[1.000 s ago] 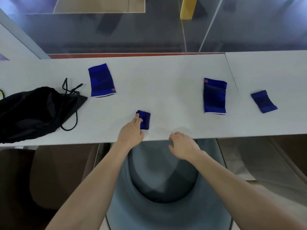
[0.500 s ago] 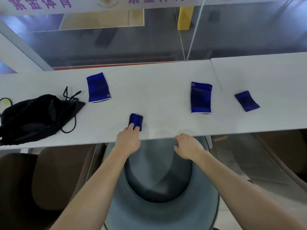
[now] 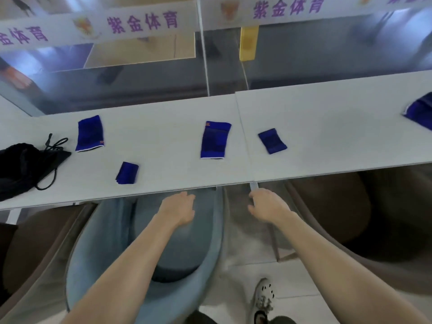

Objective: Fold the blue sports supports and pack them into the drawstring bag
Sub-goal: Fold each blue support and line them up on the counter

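Far left on the white table (image 3: 163, 141): black bag (image 3: 21, 169), slumped flat and cut off by the frame edge, cord (image 3: 55, 146) looping out from its right side. Just beside the cord, toward the far edge: left support (image 3: 90, 133), blue, flat and unfolded, white hem toward the near side. Nearer the front edge and a little to the right: folded support (image 3: 127, 173), a small blue packet, apart from bag and cord alike. Below the front edge, over a grey chair (image 3: 187, 253): left hand (image 3: 178, 208), off the table, fingers loosely curled, holding nothing. Back on the table, just left of the seam (image 3: 244, 141): middle support (image 3: 215, 140), flat and unfolded, orange mark at its far left corner. Just right of the seam: small support (image 3: 272, 141), tilted, lying flat. Below it, at the front edge by the seam: right hand (image 3: 266, 203), fingers loosely curled, nothing in its grasp; touching the edge or not, impossible to tell. Far right, well apart from the rest: last support (image 3: 420, 112), partly out of frame. On the floor near the bottom: white shoe (image 3: 264, 293). Behind the table: glass partition (image 3: 152, 85) with a pale band of purple characters.
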`<state>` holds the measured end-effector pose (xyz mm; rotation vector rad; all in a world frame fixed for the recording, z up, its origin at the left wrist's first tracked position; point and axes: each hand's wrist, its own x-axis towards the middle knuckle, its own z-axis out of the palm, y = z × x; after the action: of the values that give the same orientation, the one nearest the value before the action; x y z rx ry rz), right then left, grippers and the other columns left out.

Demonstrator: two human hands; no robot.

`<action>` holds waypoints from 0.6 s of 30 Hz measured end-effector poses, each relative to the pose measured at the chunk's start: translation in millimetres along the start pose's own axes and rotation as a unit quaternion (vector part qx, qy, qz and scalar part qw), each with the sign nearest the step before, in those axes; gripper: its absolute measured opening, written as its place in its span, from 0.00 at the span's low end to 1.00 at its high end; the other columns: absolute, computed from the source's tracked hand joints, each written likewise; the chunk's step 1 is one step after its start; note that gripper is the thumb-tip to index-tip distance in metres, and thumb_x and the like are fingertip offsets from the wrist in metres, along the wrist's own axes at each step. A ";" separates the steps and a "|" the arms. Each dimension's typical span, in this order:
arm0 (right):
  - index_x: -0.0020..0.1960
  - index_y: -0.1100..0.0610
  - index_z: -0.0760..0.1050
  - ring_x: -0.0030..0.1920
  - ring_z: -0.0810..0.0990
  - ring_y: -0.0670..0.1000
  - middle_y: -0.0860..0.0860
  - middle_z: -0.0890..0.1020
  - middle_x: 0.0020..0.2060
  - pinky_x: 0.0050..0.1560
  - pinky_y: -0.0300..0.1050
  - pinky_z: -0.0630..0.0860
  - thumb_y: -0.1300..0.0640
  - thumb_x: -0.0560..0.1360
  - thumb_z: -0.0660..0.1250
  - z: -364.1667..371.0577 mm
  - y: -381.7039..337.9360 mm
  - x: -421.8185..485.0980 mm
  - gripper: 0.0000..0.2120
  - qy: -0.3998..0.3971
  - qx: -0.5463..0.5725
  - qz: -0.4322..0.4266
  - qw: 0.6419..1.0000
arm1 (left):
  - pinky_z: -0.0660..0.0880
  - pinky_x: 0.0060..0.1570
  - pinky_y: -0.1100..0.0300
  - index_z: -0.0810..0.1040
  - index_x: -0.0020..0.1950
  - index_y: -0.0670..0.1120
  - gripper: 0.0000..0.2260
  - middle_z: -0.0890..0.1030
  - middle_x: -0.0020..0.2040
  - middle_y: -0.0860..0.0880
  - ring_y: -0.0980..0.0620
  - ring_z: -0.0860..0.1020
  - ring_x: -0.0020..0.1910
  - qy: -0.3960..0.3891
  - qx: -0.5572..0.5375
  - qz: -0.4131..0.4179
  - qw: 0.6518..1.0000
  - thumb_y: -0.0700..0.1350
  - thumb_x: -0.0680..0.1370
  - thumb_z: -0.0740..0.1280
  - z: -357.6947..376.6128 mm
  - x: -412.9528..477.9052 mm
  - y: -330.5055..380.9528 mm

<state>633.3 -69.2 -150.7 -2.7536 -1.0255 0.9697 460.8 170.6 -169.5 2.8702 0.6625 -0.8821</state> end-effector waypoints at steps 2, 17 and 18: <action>0.65 0.56 0.79 0.60 0.84 0.61 0.55 0.82 0.62 0.58 0.55 0.82 0.48 0.82 0.66 -11.5 39.7 -12.8 0.16 0.010 0.005 0.010 1.000 | 0.78 0.67 0.44 0.74 0.77 0.48 0.20 0.77 0.72 0.45 0.42 0.78 0.73 -0.005 -0.001 0.013 1.000 0.53 0.86 0.64 -11.2 2.7 41.8; 0.71 0.56 0.79 0.66 0.82 0.58 0.54 0.81 0.68 0.66 0.55 0.81 0.49 0.82 0.67 -63.1 185.7 4.5 0.20 0.039 0.072 0.076 0.994 | 0.78 0.60 0.48 0.78 0.72 0.50 0.16 0.79 0.67 0.47 0.42 0.81 0.63 0.027 -0.036 0.113 0.993 0.50 0.85 0.64 -97.1 115.8 189.7; 0.71 0.56 0.79 0.66 0.82 0.58 0.54 0.81 0.68 0.65 0.56 0.81 0.49 0.82 0.67 -64.7 192.4 11.8 0.20 0.040 0.074 0.084 0.993 | 0.77 0.62 0.48 0.78 0.74 0.50 0.17 0.79 0.69 0.47 0.43 0.81 0.64 0.026 -0.039 0.124 0.991 0.50 0.86 0.64 -99.5 133.6 197.4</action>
<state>787.8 -201.3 -153.2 -2.7648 -0.6896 0.9055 694.9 61.5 -172.0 2.8312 0.3243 -0.7315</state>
